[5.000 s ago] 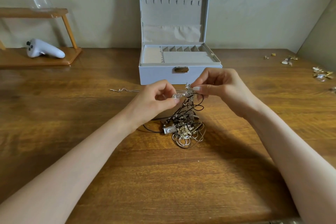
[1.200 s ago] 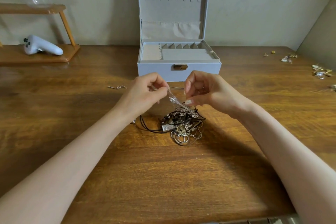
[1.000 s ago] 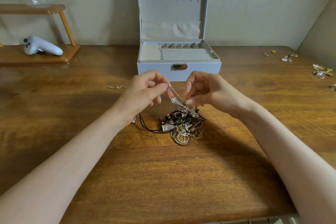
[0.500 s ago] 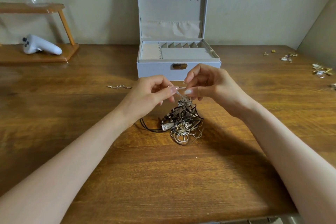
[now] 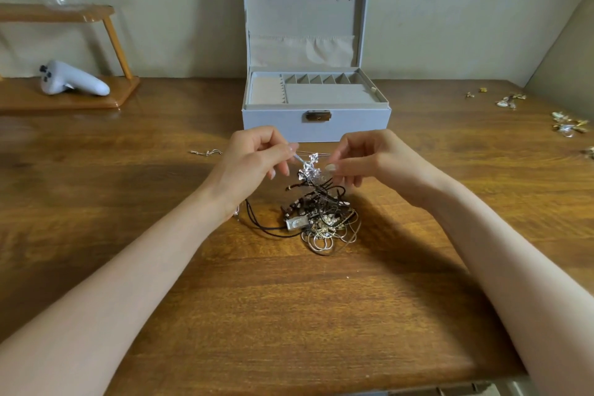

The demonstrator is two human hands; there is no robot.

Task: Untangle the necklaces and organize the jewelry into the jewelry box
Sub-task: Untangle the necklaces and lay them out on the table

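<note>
Head view: left hand (image 5: 247,167), right hand (image 5: 381,164), fingers (image 5: 281,151) pinched on silver necklace (image 5: 308,170); tangle (image 5: 321,219) indistinct

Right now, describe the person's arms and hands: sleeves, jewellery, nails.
The left forearm and right forearm are bare to the frame edge; no sleeve shows. The left hand and right hand wear no gloves; no ring, watch or bracelet is visible. The right thumbnail looks longish, with a pale finish.

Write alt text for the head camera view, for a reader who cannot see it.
The left hand and the right hand pinch a silver necklace above a tangled pile of jewelry on a wooden table. Behind stands an open grey jewelry box; loose pieces lie far right.
</note>
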